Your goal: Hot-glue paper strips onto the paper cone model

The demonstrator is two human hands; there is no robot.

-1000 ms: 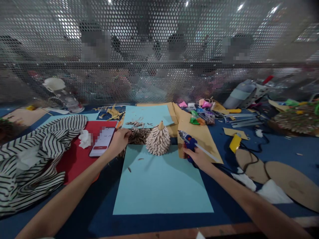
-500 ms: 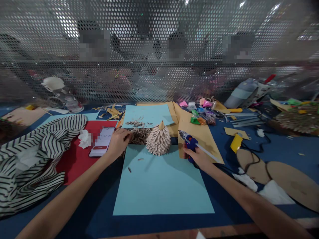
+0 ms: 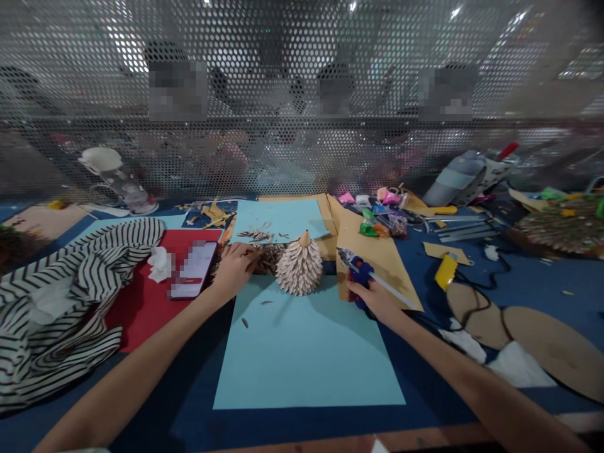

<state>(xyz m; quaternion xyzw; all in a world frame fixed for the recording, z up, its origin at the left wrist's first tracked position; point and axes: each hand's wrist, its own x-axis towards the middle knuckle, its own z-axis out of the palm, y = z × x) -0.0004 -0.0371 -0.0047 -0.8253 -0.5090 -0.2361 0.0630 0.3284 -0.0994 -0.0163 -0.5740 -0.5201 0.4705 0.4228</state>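
My right hand [image 3: 370, 296] is wrapped around a blue hot glue gun [image 3: 361, 274], whose nozzle points up and left. A white glue stick [image 3: 394, 290] juts from its back. My left hand [image 3: 234, 267] is at the pile of loose brown scales [image 3: 268, 258], fingertips bent together on its left part; what is between them is too small to make out. Just right of the pile stands a cone-shaped tree [image 3: 299, 270] covered in overlapping pale scales, with a bare tan tip. It stands at the far edge of a light blue sheet [image 3: 309, 352], where a couple of single scales lie.
Left of my left hand lies a phone [image 3: 194, 270] on red paper [image 3: 141, 308], beside a striped cloth [image 3: 61, 314]. Rightward are small coloured bags [image 3: 382, 220], a yellow cutter [image 3: 446, 270], a black cord and cardboard discs [image 3: 552, 333]. A perforated metal screen [image 3: 283, 157] rises behind.
My left hand has moved a little right over the pile of scales, toward the cone tree. My right hand and the glue gun have hardly moved.
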